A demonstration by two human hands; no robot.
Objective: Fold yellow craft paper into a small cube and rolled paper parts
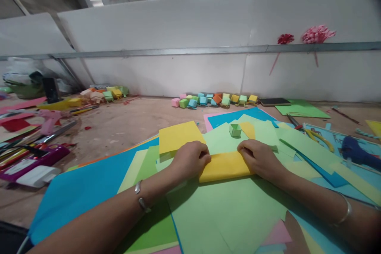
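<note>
A folded strip of yellow paper (pixel 224 168) is stretched between my two hands, just above pale green sheets (pixel 226 210). My left hand (pixel 192 158) pinches its left end, fingers curled. At the right end, my right hand (pixel 258 156) grips the top corner between thumb and fingers. Behind my left hand lies a yellow stack of square paper (pixel 180 135). A small open green paper box (pixel 235 129) stands a little beyond the strip, on the pale green paper.
Several small coloured paper boxes (pixel 203 100) line the back near the white wall. Blue sheets (pixel 89 190) spread to the left. Yellow-handled pliers (pixel 320 139) and a dark blue tool (pixel 360 152) lie right. A purple device (pixel 38 160) and pink glue gun (pixel 49 121) sit left.
</note>
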